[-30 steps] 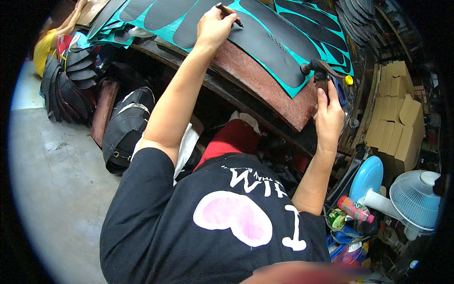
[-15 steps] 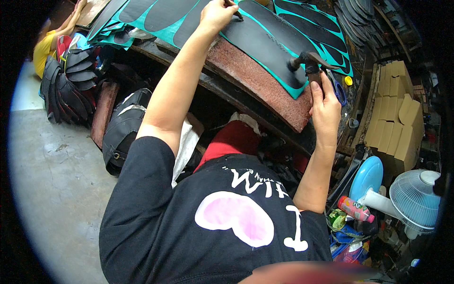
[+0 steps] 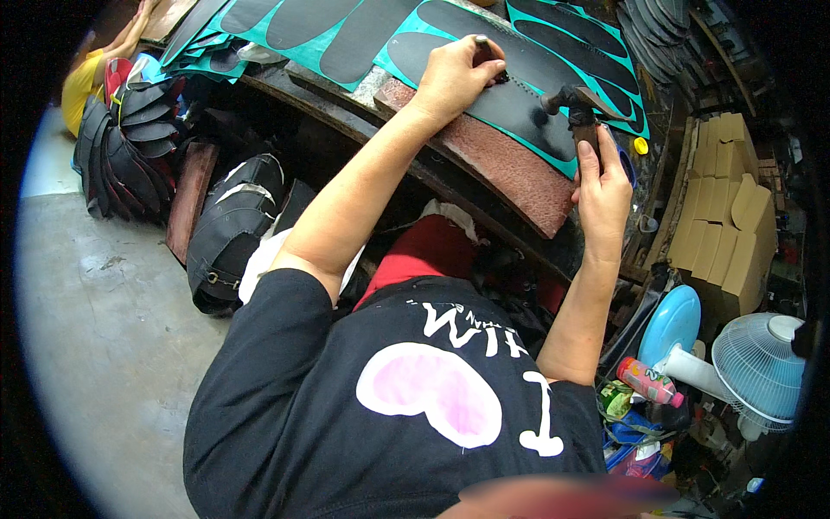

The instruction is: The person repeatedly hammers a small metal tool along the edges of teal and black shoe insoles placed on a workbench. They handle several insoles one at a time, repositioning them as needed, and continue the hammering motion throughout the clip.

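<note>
My left hand [image 3: 454,82] is closed round a short dark punch [image 3: 482,54], its lower end down at a black and teal sheet [image 3: 488,105]. A row of small marks runs across that sheet from the punch toward the right. My right hand [image 3: 603,195] grips the wooden handle of a hammer [image 3: 581,102], whose dark head is over the sheet's right end. Beneath the sheet lies a rough reddish-brown slab [image 3: 510,173] on the workbench. I cannot tell whether the punch tip touches the sheet.
More teal sheets with black sole shapes [image 3: 350,43] cover the bench's far side. Blue-handled scissors [image 3: 629,164] and a yellow cap [image 3: 641,146] lie right of the hammer. Cardboard boxes [image 3: 718,208] and a fan [image 3: 756,359] stand at right. A co-worker's yellow sleeve [image 3: 79,91] shows far left.
My left hand has come nearer and to the right along the sheet with the punch. The hammer in my right hand has shifted slightly to the right.
</note>
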